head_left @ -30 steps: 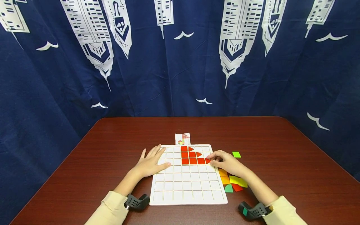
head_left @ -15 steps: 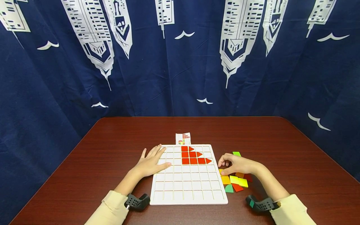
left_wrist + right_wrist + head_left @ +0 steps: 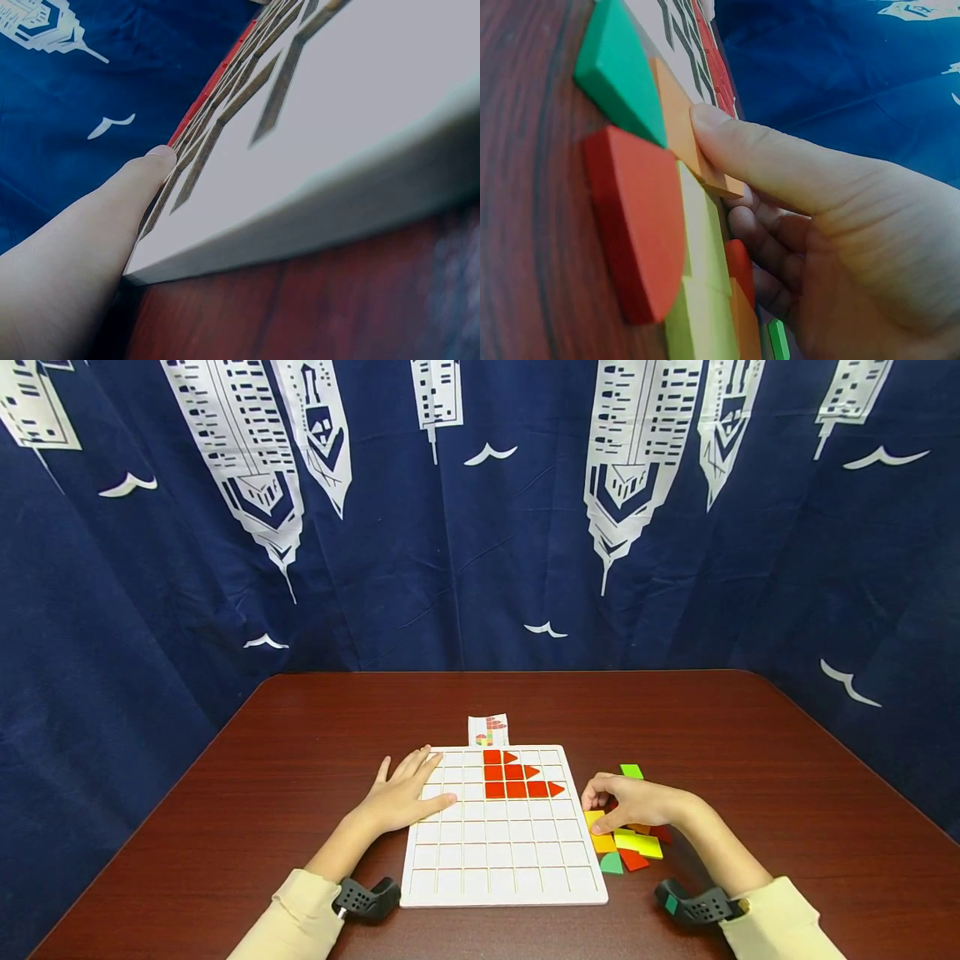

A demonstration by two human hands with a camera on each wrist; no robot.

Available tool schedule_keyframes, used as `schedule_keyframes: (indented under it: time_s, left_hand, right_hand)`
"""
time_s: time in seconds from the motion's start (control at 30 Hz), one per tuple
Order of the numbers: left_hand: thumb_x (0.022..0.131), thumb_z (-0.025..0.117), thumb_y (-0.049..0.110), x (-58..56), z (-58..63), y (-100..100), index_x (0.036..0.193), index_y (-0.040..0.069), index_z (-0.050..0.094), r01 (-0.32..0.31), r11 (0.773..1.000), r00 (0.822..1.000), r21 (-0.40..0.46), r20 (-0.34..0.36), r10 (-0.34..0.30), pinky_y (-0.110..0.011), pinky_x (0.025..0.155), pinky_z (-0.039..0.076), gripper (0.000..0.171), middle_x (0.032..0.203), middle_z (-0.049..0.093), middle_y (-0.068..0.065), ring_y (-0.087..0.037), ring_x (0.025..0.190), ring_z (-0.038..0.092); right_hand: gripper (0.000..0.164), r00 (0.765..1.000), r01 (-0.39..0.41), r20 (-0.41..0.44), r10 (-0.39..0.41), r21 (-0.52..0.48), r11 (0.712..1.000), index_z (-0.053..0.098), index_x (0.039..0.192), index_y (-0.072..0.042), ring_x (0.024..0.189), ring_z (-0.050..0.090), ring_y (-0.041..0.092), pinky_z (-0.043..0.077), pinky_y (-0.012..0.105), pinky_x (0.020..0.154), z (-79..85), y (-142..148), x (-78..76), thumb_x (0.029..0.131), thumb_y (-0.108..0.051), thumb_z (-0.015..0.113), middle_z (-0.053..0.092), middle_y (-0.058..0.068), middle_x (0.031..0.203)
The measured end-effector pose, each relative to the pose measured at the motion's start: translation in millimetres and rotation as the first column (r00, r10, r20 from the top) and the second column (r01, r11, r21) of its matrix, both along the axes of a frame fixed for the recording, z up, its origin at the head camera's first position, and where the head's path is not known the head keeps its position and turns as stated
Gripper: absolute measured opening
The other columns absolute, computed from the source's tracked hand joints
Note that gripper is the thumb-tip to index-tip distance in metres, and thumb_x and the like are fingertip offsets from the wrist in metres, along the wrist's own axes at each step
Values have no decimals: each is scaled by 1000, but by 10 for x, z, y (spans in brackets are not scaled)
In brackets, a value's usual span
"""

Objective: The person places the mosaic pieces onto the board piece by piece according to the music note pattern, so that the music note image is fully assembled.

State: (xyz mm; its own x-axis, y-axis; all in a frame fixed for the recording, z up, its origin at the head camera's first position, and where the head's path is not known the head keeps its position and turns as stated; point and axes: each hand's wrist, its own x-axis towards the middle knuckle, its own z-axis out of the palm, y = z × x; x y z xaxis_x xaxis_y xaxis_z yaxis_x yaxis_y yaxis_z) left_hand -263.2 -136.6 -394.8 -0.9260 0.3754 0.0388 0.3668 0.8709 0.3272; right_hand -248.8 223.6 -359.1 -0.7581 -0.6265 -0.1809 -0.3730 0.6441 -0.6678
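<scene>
The white grid board (image 3: pixel 498 852) lies on the table, bearing three rows of red square tiles (image 3: pixel 515 789), each ending in a red triangle tile (image 3: pixel 556 789). My left hand (image 3: pixel 397 797) rests spread over the board's left edge, its thumb (image 3: pixel 154 161) flat on the surface in the left wrist view. Right of the board, my right hand (image 3: pixel 637 800) has its thumb tip (image 3: pixel 712 120) on an orange tile (image 3: pixel 679 112), with the other fingers curled at the far side. It appears to pinch that tile, though the fingertips are partly hidden.
Beside the right hand lie yellow tiles (image 3: pixel 637 843), a red curved tile (image 3: pixel 633 860), a green curved tile (image 3: pixel 611 863) and a lime tile (image 3: pixel 632 771). A small printed card (image 3: pixel 487 730) sits behind the board. A blue curtain (image 3: pixel 480 568) hangs past the table.
My right hand has left the last red triangle tile on the board and moved right to the loose tiles, where its thumb has come down on an orange one. The left hand stays put.
</scene>
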Motion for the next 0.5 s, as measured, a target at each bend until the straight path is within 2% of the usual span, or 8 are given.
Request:
schedule_keyframes:
  time_s: [0.23,0.5]
  left_hand:
    - [82,39,69,-3,-11,-2,146,22,21,-1,1000,1000,-5,2,1,-56,110,-5,81,154,12,-3,-23,142,12]
    - [82,41,68,-5,-20,-4,145,21,23,1,1000,1000,6,-2,-1,-57,109,-5,80,154,13,-3,-24,142,12]
  right_hand:
    - [26,1000,-19,4,19,-36,999,51,88,-6,77,45,13,38,21,63,-17,2,-18,80,-22,69,46,1,79]
    - [19,1000,-13,14,14,-75,997,59,95,-7,72,47,10,40,19,62,-37,1,-28,82,-18,67,50,0,77]
